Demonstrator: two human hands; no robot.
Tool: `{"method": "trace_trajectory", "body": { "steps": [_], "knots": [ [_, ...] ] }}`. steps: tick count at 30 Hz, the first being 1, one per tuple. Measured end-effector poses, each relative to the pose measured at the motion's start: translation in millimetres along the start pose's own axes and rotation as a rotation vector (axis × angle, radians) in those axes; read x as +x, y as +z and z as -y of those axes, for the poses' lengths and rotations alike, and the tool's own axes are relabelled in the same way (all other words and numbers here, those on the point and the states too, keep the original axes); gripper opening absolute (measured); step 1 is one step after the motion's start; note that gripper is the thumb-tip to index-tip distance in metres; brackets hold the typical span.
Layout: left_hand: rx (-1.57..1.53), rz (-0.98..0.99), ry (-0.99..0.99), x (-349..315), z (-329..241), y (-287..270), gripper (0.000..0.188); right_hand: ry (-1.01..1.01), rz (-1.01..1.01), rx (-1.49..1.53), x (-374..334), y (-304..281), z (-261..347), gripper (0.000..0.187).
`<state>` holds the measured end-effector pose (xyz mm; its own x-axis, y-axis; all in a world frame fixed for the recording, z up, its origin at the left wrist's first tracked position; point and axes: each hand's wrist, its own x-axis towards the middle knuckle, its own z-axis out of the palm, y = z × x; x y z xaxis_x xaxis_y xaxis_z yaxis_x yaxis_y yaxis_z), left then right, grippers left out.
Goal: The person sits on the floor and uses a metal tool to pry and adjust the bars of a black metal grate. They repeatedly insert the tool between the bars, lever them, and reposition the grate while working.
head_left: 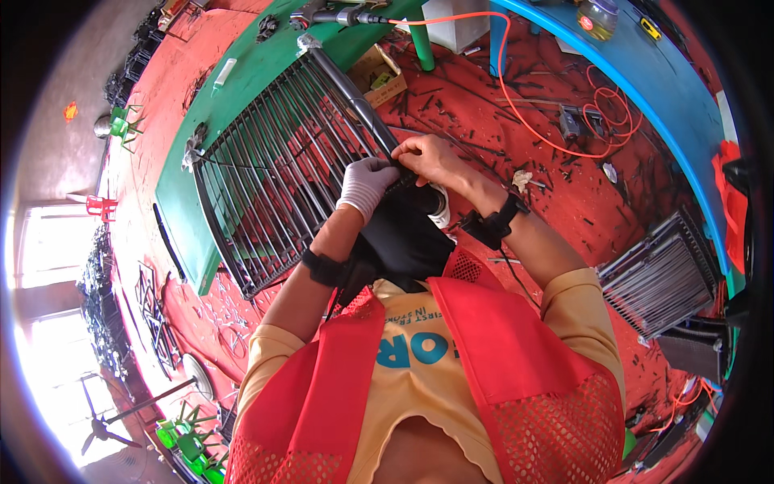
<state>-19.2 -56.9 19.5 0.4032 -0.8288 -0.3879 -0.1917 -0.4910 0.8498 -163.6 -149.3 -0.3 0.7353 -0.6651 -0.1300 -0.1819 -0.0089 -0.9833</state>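
Note:
A dark barred frame with many parallel slats and a thick smooth side bar leans from the green table toward my lap. Its far corner and its left corner are wrapped in clear plastic. My left hand, in a white striped glove, is closed at the near end of the thick bar. My right hand, bare, pinches at the same corner, just right of the left hand. Whatever lies between the fingers of both hands is too small and covered to make out.
On the green table lies a power tool with an orange hose. A cardboard box stands beyond the bar. Dark scraps litter the red floor. A blue table curves along the right, above another slatted panel.

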Motion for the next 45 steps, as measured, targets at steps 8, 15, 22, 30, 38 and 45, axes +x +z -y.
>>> {"method": "trace_trajectory", "body": {
  "steps": [8,15,22,30,38,45],
  "knots": [
    [0.124,0.192,-0.01,3.1,-13.1,-16.7,0.026,-0.001,-0.059,0.226,-3.2,10.1,-10.6,0.021],
    [-0.192,0.212,-0.445,1.6,-28.8,-19.9,0.02,0.025,-0.064,0.358,-6.3,10.2,-9.7,0.019],
    [-0.153,0.123,-0.358,-6.6,-30.3,-7.0,0.017,-0.022,-0.112,0.305,-4.7,18.3,-14.7,0.017],
    [-0.405,0.274,-0.452,-9.4,-19.2,-22.9,0.016,-0.034,-0.124,0.215,-8.2,19.6,-11.1,0.016],
    [-0.525,0.226,-0.508,-17.4,-10.0,-24.0,0.011,-0.038,-0.152,0.256,-6.3,22.6,-14.8,0.015],
    [-0.617,0.314,-0.428,-21.9,-1.0,-20.7,0.012,-0.021,-0.175,0.198,-3.1,22.9,-15.0,0.019]
  ]
}}
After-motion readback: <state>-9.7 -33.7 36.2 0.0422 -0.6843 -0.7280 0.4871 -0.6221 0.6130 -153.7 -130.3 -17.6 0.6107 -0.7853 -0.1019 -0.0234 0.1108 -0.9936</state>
